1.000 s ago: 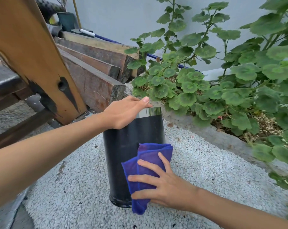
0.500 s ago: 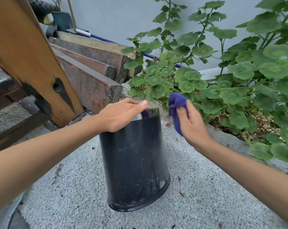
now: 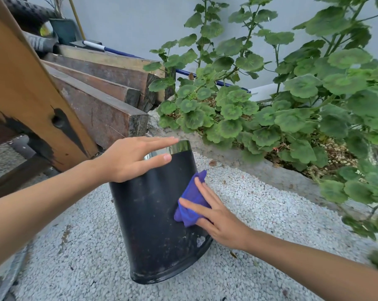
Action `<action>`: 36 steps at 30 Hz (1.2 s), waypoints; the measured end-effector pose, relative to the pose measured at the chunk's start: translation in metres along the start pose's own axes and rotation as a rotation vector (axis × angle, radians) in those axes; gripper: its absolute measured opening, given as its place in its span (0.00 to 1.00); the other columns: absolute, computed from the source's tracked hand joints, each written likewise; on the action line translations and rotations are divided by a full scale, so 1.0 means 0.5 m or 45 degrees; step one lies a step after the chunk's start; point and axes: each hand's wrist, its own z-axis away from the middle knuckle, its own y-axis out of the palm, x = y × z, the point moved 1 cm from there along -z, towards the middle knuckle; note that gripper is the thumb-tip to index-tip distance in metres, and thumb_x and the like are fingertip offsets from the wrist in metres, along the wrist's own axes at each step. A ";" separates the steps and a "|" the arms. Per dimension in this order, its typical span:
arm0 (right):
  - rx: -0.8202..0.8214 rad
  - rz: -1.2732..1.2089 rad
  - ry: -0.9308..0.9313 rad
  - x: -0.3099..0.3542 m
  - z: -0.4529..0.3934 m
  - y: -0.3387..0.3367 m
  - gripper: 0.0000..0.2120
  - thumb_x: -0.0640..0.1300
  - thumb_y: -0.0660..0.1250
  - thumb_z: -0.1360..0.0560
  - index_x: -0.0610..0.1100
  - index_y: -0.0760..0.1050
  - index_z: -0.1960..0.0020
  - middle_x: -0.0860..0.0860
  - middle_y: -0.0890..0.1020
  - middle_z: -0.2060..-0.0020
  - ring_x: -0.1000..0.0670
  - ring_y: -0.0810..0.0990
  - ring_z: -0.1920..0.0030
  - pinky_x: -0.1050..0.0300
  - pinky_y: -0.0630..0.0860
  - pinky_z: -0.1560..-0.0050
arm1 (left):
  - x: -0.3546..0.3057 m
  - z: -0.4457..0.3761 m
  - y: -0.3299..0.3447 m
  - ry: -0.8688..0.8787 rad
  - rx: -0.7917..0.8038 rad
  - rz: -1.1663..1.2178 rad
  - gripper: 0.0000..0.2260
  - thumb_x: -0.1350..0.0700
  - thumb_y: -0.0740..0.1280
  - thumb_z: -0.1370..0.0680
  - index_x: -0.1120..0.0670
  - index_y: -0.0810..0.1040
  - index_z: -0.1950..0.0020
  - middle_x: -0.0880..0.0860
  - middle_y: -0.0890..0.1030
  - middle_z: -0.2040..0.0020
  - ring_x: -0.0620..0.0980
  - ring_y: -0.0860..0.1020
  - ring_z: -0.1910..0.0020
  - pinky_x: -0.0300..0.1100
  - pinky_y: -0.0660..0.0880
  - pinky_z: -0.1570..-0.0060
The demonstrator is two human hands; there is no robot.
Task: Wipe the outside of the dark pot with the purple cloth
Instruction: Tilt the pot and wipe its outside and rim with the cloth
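Observation:
The dark pot (image 3: 153, 218) stands on white gravel, tilted with its top leaning away and its shiny inner rim showing. My left hand (image 3: 131, 157) lies over the top rim with straight fingers, steadying it. My right hand (image 3: 216, 216) presses the bunched purple cloth (image 3: 191, 205) flat against the pot's right side, about halfway up, with fingers spread over it. Part of the cloth is hidden under that hand.
Stacked wooden beams (image 3: 101, 98) and a slanted wooden plank (image 3: 21, 83) stand at the left behind the pot. A raised concrete bed edge (image 3: 270, 172) with geranium plants (image 3: 292, 101) runs along the right. White gravel (image 3: 259, 213) surrounds the pot.
My right hand brought the cloth down from beside the rim to the pot's right side and now presses it there. My left hand's fingers have straightened over the rim.

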 end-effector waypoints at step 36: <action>-0.514 -0.808 0.583 -0.006 0.075 -0.114 0.13 0.50 0.56 0.14 0.60 0.76 0.36 0.56 0.86 0.45 0.53 0.84 0.44 0.49 0.80 0.39 | -0.132 -0.107 0.048 -0.161 -0.229 -0.413 0.13 0.43 0.59 0.18 0.51 0.70 0.42 0.56 0.82 0.57 0.63 0.82 0.57 0.48 0.73 0.65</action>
